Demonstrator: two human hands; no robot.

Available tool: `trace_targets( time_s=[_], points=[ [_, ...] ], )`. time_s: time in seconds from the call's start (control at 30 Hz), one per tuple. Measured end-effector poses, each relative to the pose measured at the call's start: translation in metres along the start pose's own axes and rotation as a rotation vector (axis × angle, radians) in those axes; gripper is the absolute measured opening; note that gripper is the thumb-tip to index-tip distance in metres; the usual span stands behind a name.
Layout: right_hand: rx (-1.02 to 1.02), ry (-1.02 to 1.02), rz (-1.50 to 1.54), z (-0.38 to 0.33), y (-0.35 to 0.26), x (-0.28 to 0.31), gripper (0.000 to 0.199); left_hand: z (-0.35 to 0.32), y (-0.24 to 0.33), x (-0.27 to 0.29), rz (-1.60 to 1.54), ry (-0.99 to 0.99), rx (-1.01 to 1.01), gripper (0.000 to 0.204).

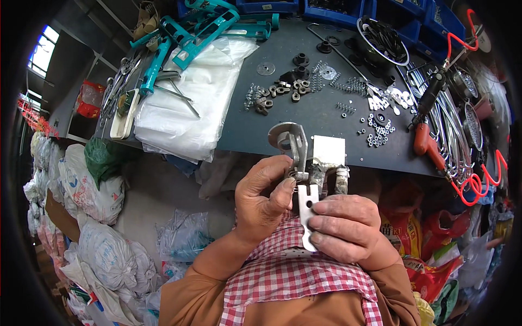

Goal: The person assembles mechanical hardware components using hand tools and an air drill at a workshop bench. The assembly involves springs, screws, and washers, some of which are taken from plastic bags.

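My left hand (266,190) is closed in a pinch around the lower end of a metal bracket (299,149), which carries a round disc (281,136). Thin wire, perhaps a spring, shows at its fingertips. A flat metal plate (306,214) with a round hole and a notched top end is gripped in my right hand (348,225). The plate's notched end is just below the bracket; whether they touch I cannot tell. Right beside them, a fixture with a pale square top (329,150) and worn, wrapped legs stands at the bench's front edge.
On the dark bench (250,136) lie springs (350,85), dark metal blocks (293,87) and small nuts (379,130). Teal caulking gun frames (187,46) rest on plastic sheets (185,119) at left. A red-handled air driver (424,138) hangs at right beside metal rods (448,119).
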State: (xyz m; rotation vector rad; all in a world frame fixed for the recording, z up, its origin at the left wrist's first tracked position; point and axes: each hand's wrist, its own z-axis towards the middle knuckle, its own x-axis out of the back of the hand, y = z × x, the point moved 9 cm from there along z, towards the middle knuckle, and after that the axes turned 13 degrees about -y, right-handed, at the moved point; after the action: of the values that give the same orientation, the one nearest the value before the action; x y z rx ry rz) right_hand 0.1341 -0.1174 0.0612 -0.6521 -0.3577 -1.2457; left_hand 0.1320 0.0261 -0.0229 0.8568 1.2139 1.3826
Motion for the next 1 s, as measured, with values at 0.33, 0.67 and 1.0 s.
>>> trace_targets(
  time_s=[0.33,0.67,1.0],
  points=[
    [-0.032,-0.075,0.007,0.001,0.017,-0.021,0.014,-0.002,-0.003,0.009,0.136,0.023,-0.056,0.041],
    [-0.028,-0.136,-0.135,-0.013,0.044,-0.052,0.012,-0.016,-0.044,-0.012,-0.601,-0.118,0.225,0.055],
    [-0.460,-0.391,-0.310,-0.020,0.217,-0.043,0.014,-0.045,-0.056,0.033,-0.550,-0.103,0.297,0.055]
  ],
)
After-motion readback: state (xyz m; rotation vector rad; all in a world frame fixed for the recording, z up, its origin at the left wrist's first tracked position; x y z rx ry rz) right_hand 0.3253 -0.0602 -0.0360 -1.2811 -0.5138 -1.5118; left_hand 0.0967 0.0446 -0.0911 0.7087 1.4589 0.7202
